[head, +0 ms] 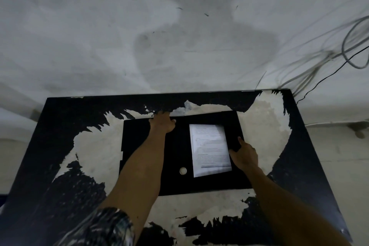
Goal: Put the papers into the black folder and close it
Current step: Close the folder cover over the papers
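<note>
The black folder (175, 154) lies open and flat in the middle of the table. A printed white paper (209, 150) rests on its right half. A round pale button (183, 170) shows near the fold, low down. My left hand (162, 123) reaches over the folder's far edge near the middle, fingers curled onto that edge. My right hand (244, 154) lies at the paper's right side on the folder's right half, fingers pressing down beside the sheet.
The table (79, 146) has a worn black top with large pale patches where the coating is gone. Beyond it stands a grey wall. Loose cables (339, 54) hang at the upper right, close to the table's far right corner.
</note>
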### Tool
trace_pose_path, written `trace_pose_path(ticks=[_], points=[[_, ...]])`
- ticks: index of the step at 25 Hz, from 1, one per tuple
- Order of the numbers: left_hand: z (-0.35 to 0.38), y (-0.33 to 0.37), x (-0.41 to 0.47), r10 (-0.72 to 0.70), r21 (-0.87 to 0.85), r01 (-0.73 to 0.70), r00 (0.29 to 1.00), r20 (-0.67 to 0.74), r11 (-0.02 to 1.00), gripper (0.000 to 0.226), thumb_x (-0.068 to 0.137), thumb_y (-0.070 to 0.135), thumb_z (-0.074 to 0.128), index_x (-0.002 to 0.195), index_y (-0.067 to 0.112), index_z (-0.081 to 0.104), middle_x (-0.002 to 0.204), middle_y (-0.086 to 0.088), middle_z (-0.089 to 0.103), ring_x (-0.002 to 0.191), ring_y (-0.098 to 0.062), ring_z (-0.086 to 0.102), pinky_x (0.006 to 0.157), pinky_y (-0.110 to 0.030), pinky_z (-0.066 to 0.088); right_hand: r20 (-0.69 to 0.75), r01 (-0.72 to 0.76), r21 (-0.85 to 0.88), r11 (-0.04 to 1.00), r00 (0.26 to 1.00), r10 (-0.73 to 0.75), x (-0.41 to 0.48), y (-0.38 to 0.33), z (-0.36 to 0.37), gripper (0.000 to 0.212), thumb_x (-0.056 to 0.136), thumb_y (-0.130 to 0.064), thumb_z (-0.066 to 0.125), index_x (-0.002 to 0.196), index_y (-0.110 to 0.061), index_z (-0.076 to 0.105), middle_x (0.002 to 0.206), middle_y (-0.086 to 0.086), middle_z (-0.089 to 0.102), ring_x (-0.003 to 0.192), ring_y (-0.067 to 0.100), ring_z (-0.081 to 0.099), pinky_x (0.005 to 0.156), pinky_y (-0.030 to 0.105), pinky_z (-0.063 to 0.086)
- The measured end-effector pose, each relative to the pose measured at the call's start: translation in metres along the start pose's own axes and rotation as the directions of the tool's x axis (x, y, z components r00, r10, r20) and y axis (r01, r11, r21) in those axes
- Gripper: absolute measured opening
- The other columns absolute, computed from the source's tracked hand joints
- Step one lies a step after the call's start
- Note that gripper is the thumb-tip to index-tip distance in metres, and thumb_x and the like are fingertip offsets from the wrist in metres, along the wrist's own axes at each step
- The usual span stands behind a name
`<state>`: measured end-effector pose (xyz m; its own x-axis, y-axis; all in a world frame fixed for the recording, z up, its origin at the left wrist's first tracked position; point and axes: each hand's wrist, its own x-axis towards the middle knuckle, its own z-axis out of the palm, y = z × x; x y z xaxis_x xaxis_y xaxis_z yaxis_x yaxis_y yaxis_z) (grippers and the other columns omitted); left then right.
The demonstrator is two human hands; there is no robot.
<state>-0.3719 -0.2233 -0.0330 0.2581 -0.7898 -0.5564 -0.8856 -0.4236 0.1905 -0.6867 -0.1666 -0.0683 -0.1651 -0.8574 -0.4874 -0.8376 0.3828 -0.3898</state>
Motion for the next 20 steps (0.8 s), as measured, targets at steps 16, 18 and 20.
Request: trace_pose_path(ticks=[16, 18, 20], points=[[-0.156, 0.056, -0.032, -0.046, -0.098, 0.067, 0.979, 0.196, 0.993, 0.076, 0.095, 0.066, 0.035, 0.14, 0.008, 0.054, 0.131, -0.018, 0.062, 0.11, -0.034, 0.066, 0.098, -0.04, 0.053, 0.142, -0.003, 0.0, 1.0, 0.99, 0.003, -0.012, -0.005, -0.029, 0.07, 0.092, -0.021, 0.057, 0.156, -0.022, 0.028, 0.143, 0.015, 0.055, 0.119, 0.034, 0.06, 0.098, 0.035, 0.05], [-0.157, 0.07, -0.037, 0.014, -0.411, 0.101, 0.963, 0.269, 0.906, 0.073, 0.094, 0.065, 0.039, 0.131, 0.005, 0.057, 0.115, -0.02, 0.061, 0.081, -0.029, 0.071, 0.068, -0.032, 0.06, 0.162, 0.03, -0.05, 0.998, 0.986, -0.022, -0.013, -0.003, -0.035, 0.069, 0.094, -0.014, 0.054, 0.156, -0.025, 0.027, 0.143, 0.015, 0.054, 0.119, 0.036, 0.06, 0.097, 0.035, 0.05], [-0.142, 0.083, -0.041, 0.089, -0.575, 0.093, 0.956, 0.281, 0.813, 0.069, 0.096, 0.06, 0.041, 0.134, 0.005, 0.055, 0.12, -0.022, 0.062, 0.073, -0.028, 0.074, 0.059, -0.029, 0.061, 0.194, 0.049, -0.017, 0.999, 0.98, -0.045, -0.01, 0.003, -0.041, 0.061, 0.097, -0.015, 0.05, 0.154, -0.027, 0.031, 0.137, 0.015, 0.059, 0.109, 0.035, 0.064, 0.094, 0.036, 0.051]])
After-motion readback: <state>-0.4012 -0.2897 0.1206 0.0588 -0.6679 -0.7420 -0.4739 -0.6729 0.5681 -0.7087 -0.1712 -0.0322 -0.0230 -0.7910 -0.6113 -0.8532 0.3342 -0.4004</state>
